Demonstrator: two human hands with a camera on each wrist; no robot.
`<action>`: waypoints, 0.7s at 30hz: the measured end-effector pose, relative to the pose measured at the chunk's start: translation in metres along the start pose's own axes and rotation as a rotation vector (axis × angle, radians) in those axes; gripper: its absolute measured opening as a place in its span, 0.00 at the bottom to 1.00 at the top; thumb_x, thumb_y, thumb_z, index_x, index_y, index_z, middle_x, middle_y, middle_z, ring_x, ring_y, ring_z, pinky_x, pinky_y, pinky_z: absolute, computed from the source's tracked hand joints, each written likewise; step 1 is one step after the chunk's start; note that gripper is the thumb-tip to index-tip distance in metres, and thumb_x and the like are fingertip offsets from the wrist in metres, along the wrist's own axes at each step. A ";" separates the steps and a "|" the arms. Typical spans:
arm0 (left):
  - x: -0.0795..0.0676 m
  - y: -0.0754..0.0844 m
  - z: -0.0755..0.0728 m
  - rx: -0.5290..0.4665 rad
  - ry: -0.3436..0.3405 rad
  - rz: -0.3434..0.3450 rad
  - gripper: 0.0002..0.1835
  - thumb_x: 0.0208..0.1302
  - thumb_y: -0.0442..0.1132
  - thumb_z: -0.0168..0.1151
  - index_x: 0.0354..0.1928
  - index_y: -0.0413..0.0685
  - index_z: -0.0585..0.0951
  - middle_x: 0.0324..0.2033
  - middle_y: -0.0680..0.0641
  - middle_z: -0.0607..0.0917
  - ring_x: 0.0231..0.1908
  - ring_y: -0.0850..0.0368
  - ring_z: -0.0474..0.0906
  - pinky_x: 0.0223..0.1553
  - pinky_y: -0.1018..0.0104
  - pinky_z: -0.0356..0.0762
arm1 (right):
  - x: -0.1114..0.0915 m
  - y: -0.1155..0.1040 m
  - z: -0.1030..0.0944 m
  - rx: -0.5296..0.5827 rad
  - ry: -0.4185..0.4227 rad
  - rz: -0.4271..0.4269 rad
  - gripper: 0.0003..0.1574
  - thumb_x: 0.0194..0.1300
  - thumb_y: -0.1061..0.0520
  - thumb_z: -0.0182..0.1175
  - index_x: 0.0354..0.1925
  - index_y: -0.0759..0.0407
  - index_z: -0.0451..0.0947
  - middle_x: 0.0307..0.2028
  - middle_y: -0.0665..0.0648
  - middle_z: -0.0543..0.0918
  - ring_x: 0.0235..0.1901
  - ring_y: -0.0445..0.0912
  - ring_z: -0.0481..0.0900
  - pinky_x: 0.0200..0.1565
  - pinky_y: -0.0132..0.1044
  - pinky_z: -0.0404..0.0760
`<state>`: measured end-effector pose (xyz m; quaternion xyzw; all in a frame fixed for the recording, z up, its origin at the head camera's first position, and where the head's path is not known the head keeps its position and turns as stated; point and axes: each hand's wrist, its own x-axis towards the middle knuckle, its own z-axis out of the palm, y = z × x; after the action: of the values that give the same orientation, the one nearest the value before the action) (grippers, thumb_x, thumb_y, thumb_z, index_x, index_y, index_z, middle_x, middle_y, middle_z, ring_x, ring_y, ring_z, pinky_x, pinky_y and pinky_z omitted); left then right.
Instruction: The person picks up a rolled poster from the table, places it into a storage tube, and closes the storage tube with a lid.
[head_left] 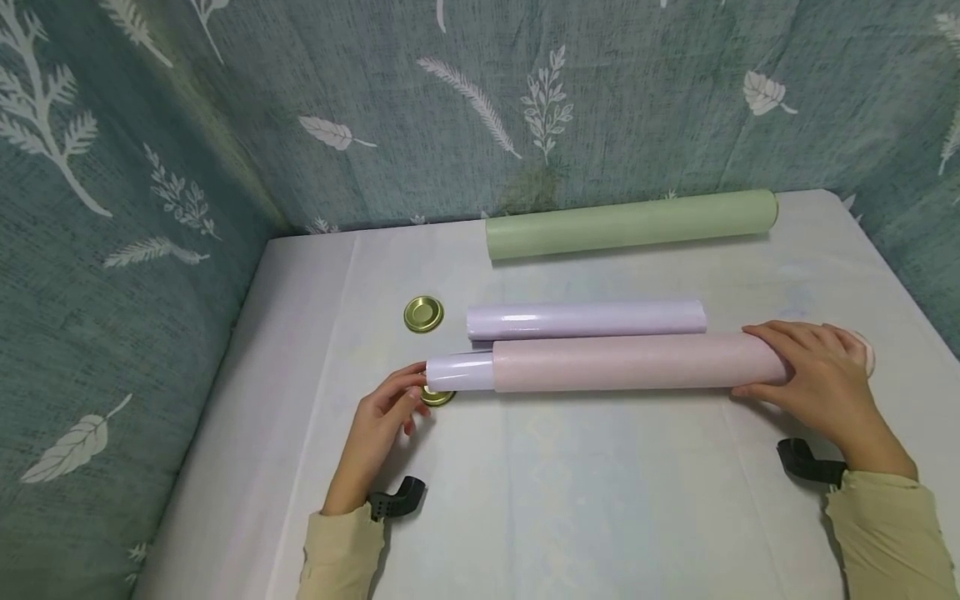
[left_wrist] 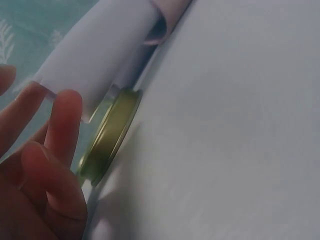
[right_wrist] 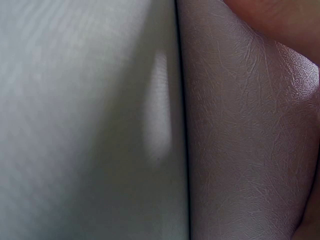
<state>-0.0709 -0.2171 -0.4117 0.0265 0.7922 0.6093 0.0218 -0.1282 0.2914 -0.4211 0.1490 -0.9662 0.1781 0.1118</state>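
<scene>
A pink tube lies across the table, and a pale lavender inner roll sticks out of its left end. My right hand grips the pink tube near its right end, thumb on the near side and fingers over the top. In the right wrist view the pink wrinkled surface fills the space beside the fingers. At the lavender roll's left end is my left hand, its fingertips touching the rim with loosely bent fingers. A gold lid stands out under that end, partly hidden.
Behind the pink tube lies a second lavender roll, close alongside. Another gold lid rests to its left. A green tube lies at the back edge of the white-covered table, against a leaf-patterned curtain.
</scene>
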 end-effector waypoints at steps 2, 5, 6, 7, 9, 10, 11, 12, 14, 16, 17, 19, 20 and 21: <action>0.001 0.002 0.002 -0.005 -0.013 -0.003 0.13 0.64 0.36 0.52 0.48 0.39 0.76 0.56 0.48 0.70 0.32 0.42 0.75 0.20 0.64 0.71 | 0.000 0.000 0.000 0.000 0.001 0.001 0.52 0.28 0.38 0.74 0.55 0.52 0.70 0.50 0.62 0.71 0.50 0.61 0.60 0.57 0.58 0.38; 0.001 0.003 0.004 -0.010 -0.027 -0.020 0.13 0.64 0.35 0.52 0.48 0.40 0.76 0.57 0.49 0.70 0.32 0.43 0.75 0.20 0.63 0.70 | 0.000 -0.001 -0.001 -0.005 0.002 -0.001 0.52 0.28 0.38 0.74 0.54 0.52 0.70 0.50 0.62 0.71 0.50 0.60 0.60 0.56 0.59 0.39; 0.002 0.003 0.005 -0.010 -0.032 -0.022 0.13 0.64 0.35 0.52 0.49 0.39 0.75 0.57 0.49 0.69 0.32 0.43 0.75 0.20 0.63 0.71 | 0.000 -0.001 -0.001 -0.006 0.001 -0.002 0.52 0.28 0.38 0.74 0.54 0.52 0.70 0.50 0.62 0.71 0.50 0.60 0.60 0.56 0.59 0.39; 0.002 0.004 0.006 -0.013 -0.033 -0.029 0.13 0.64 0.35 0.52 0.49 0.40 0.75 0.57 0.50 0.69 0.32 0.43 0.75 0.20 0.63 0.71 | 0.000 -0.001 -0.001 -0.005 0.001 -0.002 0.52 0.28 0.38 0.74 0.54 0.52 0.70 0.50 0.62 0.71 0.50 0.60 0.60 0.56 0.59 0.39; 0.002 0.004 0.007 -0.019 -0.038 -0.034 0.13 0.63 0.35 0.52 0.49 0.40 0.75 0.58 0.50 0.68 0.32 0.43 0.75 0.20 0.64 0.71 | 0.000 -0.001 -0.001 -0.004 -0.001 0.000 0.52 0.29 0.38 0.74 0.55 0.52 0.70 0.50 0.62 0.71 0.51 0.61 0.60 0.56 0.59 0.39; 0.002 0.005 0.008 -0.021 -0.043 -0.032 0.13 0.64 0.35 0.52 0.50 0.40 0.75 0.58 0.50 0.68 0.32 0.43 0.76 0.20 0.63 0.71 | 0.000 -0.001 -0.001 -0.002 -0.002 0.002 0.52 0.29 0.38 0.74 0.55 0.52 0.70 0.50 0.62 0.71 0.51 0.61 0.60 0.56 0.59 0.39; 0.002 0.005 0.008 -0.027 -0.046 -0.029 0.13 0.64 0.35 0.52 0.50 0.40 0.74 0.59 0.50 0.68 0.32 0.41 0.75 0.20 0.63 0.71 | 0.001 -0.001 -0.001 -0.002 -0.002 0.003 0.52 0.29 0.38 0.74 0.55 0.52 0.69 0.50 0.62 0.71 0.51 0.61 0.60 0.57 0.59 0.39; 0.003 0.005 0.009 -0.027 -0.050 -0.027 0.13 0.64 0.35 0.52 0.50 0.41 0.74 0.59 0.50 0.67 0.32 0.40 0.75 0.19 0.63 0.71 | 0.001 -0.001 -0.001 -0.002 -0.004 0.006 0.52 0.29 0.38 0.74 0.55 0.52 0.69 0.50 0.63 0.71 0.51 0.62 0.60 0.57 0.58 0.38; 0.003 0.005 0.010 -0.026 -0.061 -0.024 0.13 0.64 0.35 0.52 0.50 0.41 0.74 0.59 0.51 0.67 0.32 0.39 0.75 0.19 0.62 0.71 | 0.001 -0.002 -0.001 -0.002 -0.007 0.010 0.52 0.28 0.39 0.74 0.55 0.52 0.70 0.51 0.63 0.70 0.51 0.62 0.60 0.56 0.59 0.39; 0.004 0.005 0.011 -0.021 -0.075 -0.020 0.13 0.64 0.34 0.52 0.50 0.42 0.74 0.60 0.51 0.66 0.31 0.38 0.74 0.18 0.62 0.70 | 0.001 -0.002 -0.001 0.000 -0.008 0.012 0.52 0.27 0.39 0.75 0.54 0.52 0.70 0.51 0.62 0.70 0.51 0.62 0.59 0.56 0.59 0.39; 0.004 0.005 0.012 -0.019 -0.082 -0.021 0.14 0.64 0.34 0.51 0.51 0.42 0.74 0.60 0.51 0.66 0.30 0.37 0.74 0.18 0.61 0.70 | 0.001 -0.002 -0.001 0.001 -0.010 0.013 0.52 0.27 0.39 0.75 0.54 0.52 0.70 0.51 0.62 0.70 0.51 0.62 0.59 0.56 0.59 0.39; 0.004 0.005 0.014 -0.014 -0.097 -0.023 0.14 0.64 0.35 0.52 0.51 0.42 0.73 0.60 0.51 0.66 0.29 0.38 0.73 0.17 0.61 0.70 | 0.001 -0.002 -0.001 0.004 -0.009 0.012 0.52 0.27 0.39 0.75 0.54 0.53 0.70 0.51 0.62 0.70 0.51 0.62 0.59 0.56 0.59 0.39; 0.004 0.005 0.015 -0.014 -0.104 -0.025 0.14 0.64 0.35 0.52 0.51 0.43 0.73 0.60 0.51 0.66 0.28 0.38 0.73 0.17 0.61 0.70 | 0.001 -0.002 -0.001 0.005 -0.009 0.012 0.52 0.27 0.39 0.75 0.54 0.52 0.70 0.51 0.62 0.70 0.51 0.62 0.59 0.56 0.59 0.39; 0.004 0.004 0.016 -0.019 -0.111 -0.025 0.14 0.64 0.35 0.52 0.51 0.42 0.73 0.60 0.52 0.66 0.28 0.38 0.73 0.16 0.60 0.70 | 0.001 -0.002 -0.001 0.005 -0.009 0.011 0.52 0.27 0.39 0.75 0.54 0.52 0.70 0.51 0.62 0.71 0.51 0.62 0.59 0.56 0.59 0.39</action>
<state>-0.0734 -0.2006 -0.4115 0.0499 0.7842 0.6142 0.0735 -0.1281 0.2900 -0.4197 0.1447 -0.9670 0.1807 0.1061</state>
